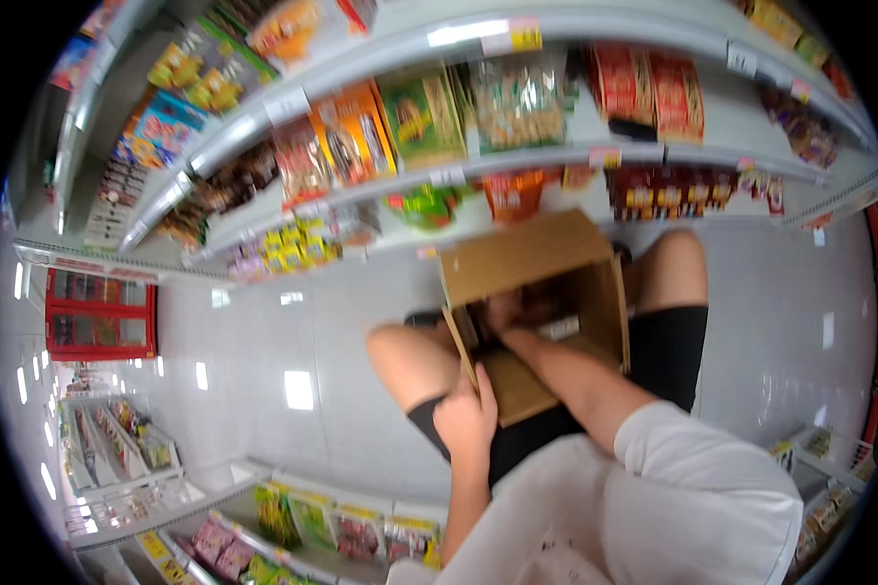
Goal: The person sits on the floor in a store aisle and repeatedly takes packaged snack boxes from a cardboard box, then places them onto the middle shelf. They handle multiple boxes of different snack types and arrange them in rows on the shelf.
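An open cardboard box (530, 252) sits between my bent knees, its opening facing up towards me. My left hand (466, 413) grips the flap at the box's near left edge, thumb and fingers on either side of the cardboard. Inside the box is my right hand (503, 313), blurred and shadowed, so I cannot tell what it holds. Beside that hand lie dark packages, one with a pale label (560, 327); most of the contents are hidden by shadow and by my right forearm.
Store shelves (410, 175) with bagged snacks curve close beyond the box. More shelving (263, 541) stands behind me at the lower left. A red cabinet with glass doors (102, 314) is at the far left. Shiny tiled floor (263, 409) lies around my legs.
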Action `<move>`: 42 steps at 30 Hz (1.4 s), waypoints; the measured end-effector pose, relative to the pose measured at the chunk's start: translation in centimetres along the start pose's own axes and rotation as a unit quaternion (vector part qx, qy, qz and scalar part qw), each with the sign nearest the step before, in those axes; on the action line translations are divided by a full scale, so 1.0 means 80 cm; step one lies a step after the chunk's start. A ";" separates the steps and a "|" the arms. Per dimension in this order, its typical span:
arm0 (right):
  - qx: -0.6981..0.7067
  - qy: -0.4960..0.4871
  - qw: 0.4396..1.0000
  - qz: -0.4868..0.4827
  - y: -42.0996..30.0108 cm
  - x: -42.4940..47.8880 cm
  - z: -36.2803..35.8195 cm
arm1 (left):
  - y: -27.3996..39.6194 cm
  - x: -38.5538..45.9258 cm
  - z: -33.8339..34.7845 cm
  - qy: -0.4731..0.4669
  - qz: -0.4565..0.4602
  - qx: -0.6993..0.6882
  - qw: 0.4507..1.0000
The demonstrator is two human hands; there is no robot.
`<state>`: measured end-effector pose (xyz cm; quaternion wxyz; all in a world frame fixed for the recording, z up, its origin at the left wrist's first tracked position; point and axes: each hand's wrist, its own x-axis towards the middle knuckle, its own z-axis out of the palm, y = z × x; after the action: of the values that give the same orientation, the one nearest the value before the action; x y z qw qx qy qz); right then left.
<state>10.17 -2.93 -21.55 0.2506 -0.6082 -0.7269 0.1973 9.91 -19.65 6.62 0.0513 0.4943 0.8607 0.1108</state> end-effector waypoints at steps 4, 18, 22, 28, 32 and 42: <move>0.002 -0.170 0.971 0.166 -0.010 0.017 -0.052 | 0.002 0.030 0.032 0.016 -0.025 -0.013 0.999; 0.311 -0.053 0.946 0.081 0.032 -0.011 -0.295 | -0.072 0.153 0.253 -0.133 -0.095 -0.122 0.979; 0.588 -0.091 0.781 0.190 0.048 -0.022 -0.370 | -0.101 0.155 0.300 -0.225 -0.141 -0.165 0.950; 0.712 -0.127 0.669 0.173 0.073 -0.044 -0.439 | -0.053 0.160 0.251 -0.259 -0.179 -0.211 0.925; 0.817 -0.265 0.493 0.138 0.076 -0.039 -0.461 | 0.020 0.120 0.104 -0.236 -0.171 -0.650 0.702; 0.716 -0.379 0.550 0.201 -0.018 -0.031 -0.507 | 0.083 0.001 -0.054 -0.266 -0.086 -0.817 0.505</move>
<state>33.88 -6.39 11.29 0.2585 -0.2267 -0.2312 0.9101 14.59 -16.94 12.39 0.6679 0.1632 0.3731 0.6230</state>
